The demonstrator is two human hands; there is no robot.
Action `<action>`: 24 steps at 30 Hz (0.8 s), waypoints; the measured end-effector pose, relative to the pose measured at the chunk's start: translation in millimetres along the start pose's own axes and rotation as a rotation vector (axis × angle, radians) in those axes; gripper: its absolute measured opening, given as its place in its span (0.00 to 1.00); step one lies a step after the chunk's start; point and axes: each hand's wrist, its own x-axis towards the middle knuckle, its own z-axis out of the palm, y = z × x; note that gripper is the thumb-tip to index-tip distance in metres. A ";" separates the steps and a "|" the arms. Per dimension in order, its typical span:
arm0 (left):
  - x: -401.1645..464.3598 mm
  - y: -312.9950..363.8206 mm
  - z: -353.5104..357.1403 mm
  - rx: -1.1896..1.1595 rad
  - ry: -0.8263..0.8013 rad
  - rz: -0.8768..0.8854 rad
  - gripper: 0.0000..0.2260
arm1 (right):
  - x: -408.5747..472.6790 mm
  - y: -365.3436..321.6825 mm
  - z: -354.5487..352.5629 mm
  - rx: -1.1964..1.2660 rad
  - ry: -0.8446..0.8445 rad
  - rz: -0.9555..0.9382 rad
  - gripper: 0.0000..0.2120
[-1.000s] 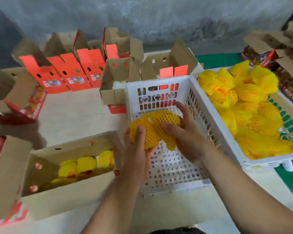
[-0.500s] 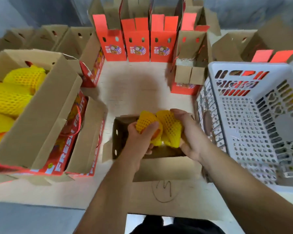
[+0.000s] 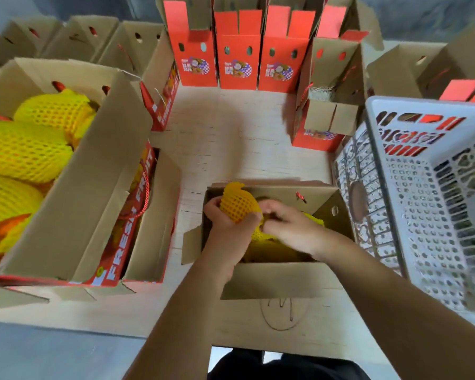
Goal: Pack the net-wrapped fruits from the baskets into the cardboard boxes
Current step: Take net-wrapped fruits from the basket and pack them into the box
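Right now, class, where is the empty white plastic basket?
In the head view the white plastic basket stands at the right edge, just right of the open cardboard box where both hands work.

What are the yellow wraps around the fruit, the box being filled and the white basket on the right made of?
The yellow wrap looks like soft foam netting: matte, with an open diamond mesh that bulges between the left hand's fingers. The box seems plain brown cardboard, dull, with folded flaps and punched holes. The white basket appears to be rigid moulded plastic, slightly glossy, with regular slots and perforations.
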 end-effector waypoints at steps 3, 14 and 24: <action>-3.2 5.0 2.0 0.212 -0.282 0.051 0.34 | -19.3 -6.6 -3.7 0.673 -0.072 0.003 0.23; -28.1 8.4 17.1 0.787 -0.310 0.356 0.16 | -40.1 2.0 -29.2 -0.016 0.369 0.032 0.26; -21.5 11.3 24.1 0.688 -0.012 0.226 0.15 | -14.4 13.2 -33.5 -1.119 -0.199 0.446 0.20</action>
